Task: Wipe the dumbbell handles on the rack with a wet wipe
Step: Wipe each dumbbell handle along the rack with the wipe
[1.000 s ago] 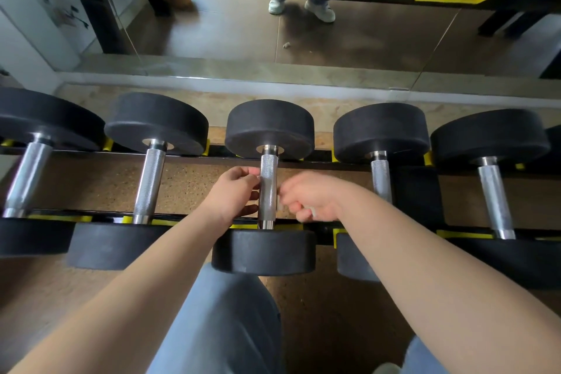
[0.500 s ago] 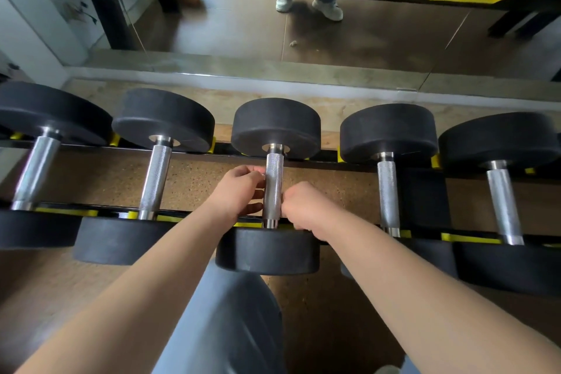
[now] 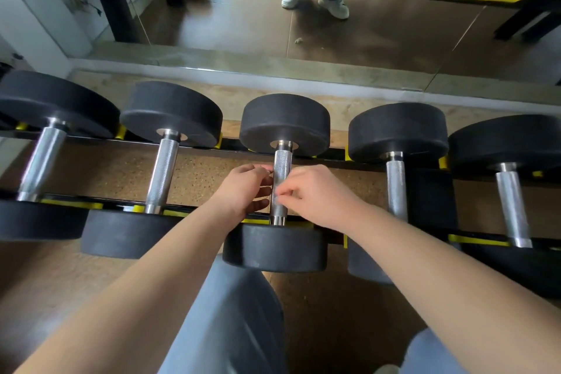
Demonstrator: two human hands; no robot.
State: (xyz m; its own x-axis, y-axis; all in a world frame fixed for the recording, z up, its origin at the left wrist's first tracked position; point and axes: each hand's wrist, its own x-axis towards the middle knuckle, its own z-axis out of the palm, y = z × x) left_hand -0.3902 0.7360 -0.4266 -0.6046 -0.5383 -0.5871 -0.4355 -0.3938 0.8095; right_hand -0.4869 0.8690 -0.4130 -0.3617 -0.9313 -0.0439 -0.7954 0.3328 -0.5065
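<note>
Together, left hand (image 3: 243, 190) and right hand (image 3: 317, 194) flank the handle (image 3: 282, 168), grips pinching it.

Left grip (image 3: 246, 189) curled, right grip (image 3: 315, 195) pinching

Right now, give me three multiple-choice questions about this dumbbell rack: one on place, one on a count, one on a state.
1. Which handle do the left hand and right hand flank?
A leftmost
B middle handle
C rightmost

2. How many chrome handles show in this row?
A three
B five
C seven

3. The middle dumbbell is:
A raised in the air
B on the floor
C resting on the rack

Answers: 1 B, fingertips of both hands meet that handle. 2 B, five bars are in view. 3 C, both its heads sit at the rails.
</note>
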